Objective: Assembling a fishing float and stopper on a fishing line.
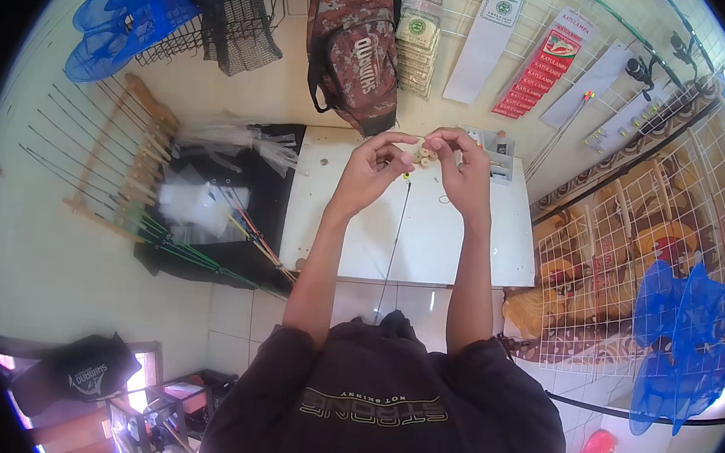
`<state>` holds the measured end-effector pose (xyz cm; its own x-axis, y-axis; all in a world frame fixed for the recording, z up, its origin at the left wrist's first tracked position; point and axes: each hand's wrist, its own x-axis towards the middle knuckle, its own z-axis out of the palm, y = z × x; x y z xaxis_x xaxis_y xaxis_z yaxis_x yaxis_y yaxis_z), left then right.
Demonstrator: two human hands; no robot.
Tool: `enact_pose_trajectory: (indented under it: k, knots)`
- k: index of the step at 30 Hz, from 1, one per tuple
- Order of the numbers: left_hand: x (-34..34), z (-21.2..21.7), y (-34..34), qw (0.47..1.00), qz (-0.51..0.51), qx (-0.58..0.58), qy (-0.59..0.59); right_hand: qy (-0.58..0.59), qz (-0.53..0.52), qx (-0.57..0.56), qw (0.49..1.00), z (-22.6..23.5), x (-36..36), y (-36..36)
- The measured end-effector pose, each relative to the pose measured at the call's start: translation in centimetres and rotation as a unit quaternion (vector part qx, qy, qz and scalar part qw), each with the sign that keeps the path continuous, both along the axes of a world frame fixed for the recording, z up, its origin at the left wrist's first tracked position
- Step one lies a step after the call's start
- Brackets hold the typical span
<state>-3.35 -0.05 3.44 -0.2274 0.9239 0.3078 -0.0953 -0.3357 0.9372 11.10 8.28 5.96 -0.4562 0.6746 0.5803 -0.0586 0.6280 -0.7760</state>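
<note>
Over the white table [336,233], both my hands are raised close together. My left hand [370,169] has its index finger and thumb curled toward the right one. The fingers of my right hand [462,170] are pinched together. Something small and pale shows between the fingertips, too small to name. Just behind and below them lie several small cream-coloured rings [426,157]. A thin dark rod [396,238] with a yellow-green tip runs from below my left thumb toward my body. Beside my right wrist a small loop [444,200] lies on the tabletop.
A grey compartment box [501,161] stands at the table's back right. To the left, a wooden rack [141,166] holds several thin rods, near clear plastic bags [202,205]. A camouflage bag [355,55] hangs behind the table. White wire mesh [605,280] with blue netting [682,328] stands right.
</note>
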Motion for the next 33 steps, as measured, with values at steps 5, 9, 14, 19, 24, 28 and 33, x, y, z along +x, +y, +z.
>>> enact_pose_trajectory:
  k: [5,9,14,19,24,28,33]
  knots:
    - [0.1,-0.6,0.6,0.998,-0.019,0.013,0.061,0.009,-0.003,-0.01,1.0,0.1,0.0,-0.2]
    - [0.1,-0.4,0.4,0.998,-0.002,-0.016,0.061,0.041,0.006,-0.054,0.998,0.6,0.2,-0.5]
    - [0.0,-1.1,0.4,0.997,0.004,-0.014,0.072,0.115,-0.021,-0.081,0.99,0.2,0.9,0.1]
    - [-0.1,-1.8,0.1,0.997,0.005,-0.021,0.073,0.142,-0.07,-0.093,0.983,-0.5,1.4,0.9]
    - [-0.1,-1.6,-0.2,0.997,0.017,-0.017,0.07,0.153,-0.127,-0.122,0.972,-1.3,1.9,1.6]
    - [0.1,-1.6,-0.2,0.998,0.04,0.007,0.037,0.124,-0.175,-0.171,0.962,-2.2,2.2,2.0]
    - [0.2,-1.1,0.1,0.993,0.086,0.007,0.079,-0.006,-0.234,-0.133,0.963,-1.0,2.3,0.6]
